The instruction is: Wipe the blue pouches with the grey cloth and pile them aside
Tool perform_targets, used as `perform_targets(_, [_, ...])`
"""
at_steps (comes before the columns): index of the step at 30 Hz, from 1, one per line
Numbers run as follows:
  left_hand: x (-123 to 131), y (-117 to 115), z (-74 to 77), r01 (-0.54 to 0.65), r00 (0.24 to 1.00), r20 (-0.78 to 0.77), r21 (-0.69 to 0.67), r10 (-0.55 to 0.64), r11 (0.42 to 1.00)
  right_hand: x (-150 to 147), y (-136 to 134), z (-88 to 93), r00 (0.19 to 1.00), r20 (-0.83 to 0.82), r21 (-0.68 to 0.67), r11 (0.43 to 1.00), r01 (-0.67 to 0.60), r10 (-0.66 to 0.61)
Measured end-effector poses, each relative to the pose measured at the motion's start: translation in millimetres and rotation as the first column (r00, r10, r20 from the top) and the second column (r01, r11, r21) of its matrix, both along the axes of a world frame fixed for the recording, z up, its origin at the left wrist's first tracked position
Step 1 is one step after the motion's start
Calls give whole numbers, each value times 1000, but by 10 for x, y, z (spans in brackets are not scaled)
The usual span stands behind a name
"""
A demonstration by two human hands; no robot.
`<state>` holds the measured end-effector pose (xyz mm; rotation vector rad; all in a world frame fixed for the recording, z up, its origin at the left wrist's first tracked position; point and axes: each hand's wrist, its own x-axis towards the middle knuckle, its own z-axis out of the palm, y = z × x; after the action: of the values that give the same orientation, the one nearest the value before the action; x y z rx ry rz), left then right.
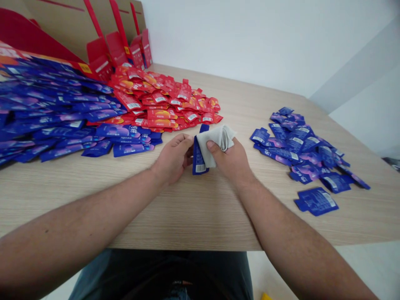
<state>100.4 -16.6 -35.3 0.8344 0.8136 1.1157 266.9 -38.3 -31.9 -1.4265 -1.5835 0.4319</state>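
Near the middle of the table, a blue packet (198,160) is held upright, its barcode label low on the side facing me. My left hand (175,158) grips the packet's left edge between thumb and fingers. A folded pale cloth (208,143) is in my right hand (233,160), thumb on top, and it lies against the packet's face, covering part of it. The fingers of my right hand behind the cloth are mostly hidden.
A large heap of blue packets (62,112) lies at the left, beside a pile of red packets (162,104). Red cardboard boxes (100,58) stand behind them. More blue packets (296,141) are scattered on the right of the wooden table (187,216).
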Motion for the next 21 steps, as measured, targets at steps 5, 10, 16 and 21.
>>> perform_targets(5, [-12, 28, -60, -37, 973, -219, 149, 69, 988, 51, -5, 39, 997, 60, -45, 998, -48, 51])
perform_targets(10, [-32, 2, -49, 66, 964, -265, 192, -13, 979, 168, 1, 147, 990, 141, 20, 1000, 13, -16])
perform_targets(16, [-68, -34, 16, 165, 945, -321, 314, -59, 935, 206, 17, 179, 991, 129, 57, 998, 38, -45])
perform_targets(21, [-86, -18, 27, 208, 926, -376, 421, -39, 883, 207, 10, 199, 990, 138, 52, 999, -4, -3])
